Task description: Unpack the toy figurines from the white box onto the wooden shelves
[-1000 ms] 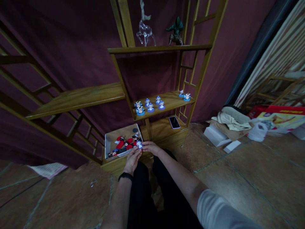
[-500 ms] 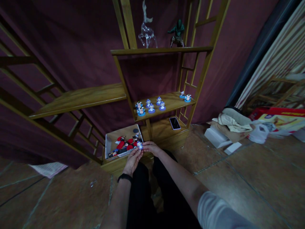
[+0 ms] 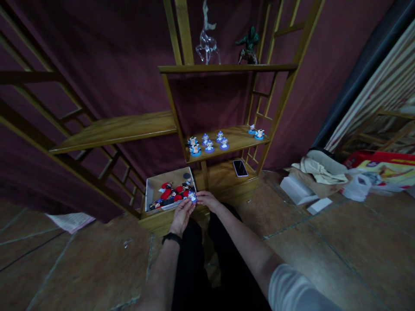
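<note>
Between both hands, at the front edge of a box, is a small purple-and-white figurine (image 3: 192,197). My left hand (image 3: 182,213) pinches it from the left and below, and my right hand (image 3: 207,200) grips it from the right with the fingertips. The open white box (image 3: 149,190) beside them holds several red and black figurines (image 3: 168,194) lying in a jumble. On the middle shelf (image 3: 240,135) above stand several purple figurines (image 3: 209,146). Blue-based figurines (image 3: 195,150) are at that shelf's left end, and two more (image 3: 259,134) at its right end.
A phone (image 3: 240,168) lies on the lower shelf. A clear deer ornament (image 3: 207,45) and a dark green figure (image 3: 249,46) stand on the top shelf. White cartons (image 3: 296,190), cloth (image 3: 320,168) and a plastic bag (image 3: 356,188) are on the floor at right.
The whole view has shifted slightly, so the shelves sit a little farther right. Both hands still hold the purple figurine in about the same place beside the box.
</note>
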Tool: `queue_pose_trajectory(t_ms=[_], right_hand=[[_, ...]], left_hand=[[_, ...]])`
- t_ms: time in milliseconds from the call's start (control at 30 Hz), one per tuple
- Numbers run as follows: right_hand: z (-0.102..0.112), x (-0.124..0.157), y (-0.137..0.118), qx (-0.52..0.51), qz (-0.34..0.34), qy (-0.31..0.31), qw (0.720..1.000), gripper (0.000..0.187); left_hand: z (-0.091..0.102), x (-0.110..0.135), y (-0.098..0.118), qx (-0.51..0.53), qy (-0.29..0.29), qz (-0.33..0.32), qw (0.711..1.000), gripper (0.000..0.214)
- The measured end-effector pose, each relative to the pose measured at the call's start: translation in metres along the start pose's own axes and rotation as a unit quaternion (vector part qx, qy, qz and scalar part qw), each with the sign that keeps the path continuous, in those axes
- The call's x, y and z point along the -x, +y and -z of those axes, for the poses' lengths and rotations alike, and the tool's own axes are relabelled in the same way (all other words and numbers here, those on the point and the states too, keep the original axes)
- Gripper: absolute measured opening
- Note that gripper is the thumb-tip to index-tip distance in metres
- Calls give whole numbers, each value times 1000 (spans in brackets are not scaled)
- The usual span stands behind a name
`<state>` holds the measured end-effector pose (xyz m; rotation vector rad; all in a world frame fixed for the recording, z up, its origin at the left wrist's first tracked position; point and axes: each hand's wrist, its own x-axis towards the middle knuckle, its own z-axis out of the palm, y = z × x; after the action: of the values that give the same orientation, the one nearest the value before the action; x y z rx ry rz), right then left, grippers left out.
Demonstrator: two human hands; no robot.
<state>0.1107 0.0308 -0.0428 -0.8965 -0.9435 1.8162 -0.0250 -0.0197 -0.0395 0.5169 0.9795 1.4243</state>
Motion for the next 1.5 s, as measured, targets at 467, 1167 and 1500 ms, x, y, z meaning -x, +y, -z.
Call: queue_pose_trajectory(t_ms=[467,1167,1500], right_hand=[[-4,7,-4,35,-13,0,999,35],[-11,20,-18,73,91,-20,993,37],[-7,12,-12,82,118,-24,989,33]], left_hand=[[-4,-1,-5,-40,29,-52,997,30],[-3,-2,-1,-9,-31,-7,999,35],[-8,0,4,-8,-12,3,1000,32]])
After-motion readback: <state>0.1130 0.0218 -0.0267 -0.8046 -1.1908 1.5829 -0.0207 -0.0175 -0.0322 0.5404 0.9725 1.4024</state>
